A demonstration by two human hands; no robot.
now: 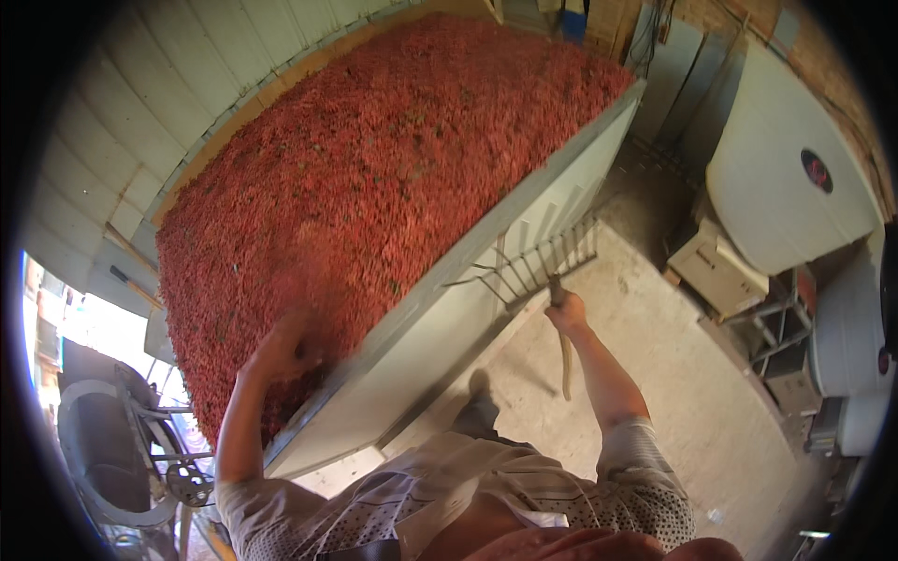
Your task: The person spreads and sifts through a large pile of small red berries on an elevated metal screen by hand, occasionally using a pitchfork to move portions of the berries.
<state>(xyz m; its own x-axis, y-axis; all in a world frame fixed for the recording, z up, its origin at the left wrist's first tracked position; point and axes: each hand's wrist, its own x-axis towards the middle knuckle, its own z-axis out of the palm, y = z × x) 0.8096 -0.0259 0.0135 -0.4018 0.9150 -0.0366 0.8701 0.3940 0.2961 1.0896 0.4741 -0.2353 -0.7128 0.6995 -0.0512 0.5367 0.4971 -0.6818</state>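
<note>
A big heap of small red pods (374,168), like chili peppers, with a few green bits among them, fills a pale high-sided bin (393,383). My left hand (285,346) is over the heap's near edge; its fingers are smeared by motion, so what they hold cannot be made out. Outside the bin, my right hand (566,310) is closed round the handle of a pitchfork (524,271). The fork's several long metal tines spread beside the bin's outer wall. Its curved wooden handle end hangs below my hand, over the floor.
Pale wall panels (122,122) rise behind the heap on the left. A wheeled machine (122,449) stands at the lower left. On the right are a large white tank (786,168), a cardboard box (716,266) and a metal frame (786,313). Concrete floor (655,374) lies below.
</note>
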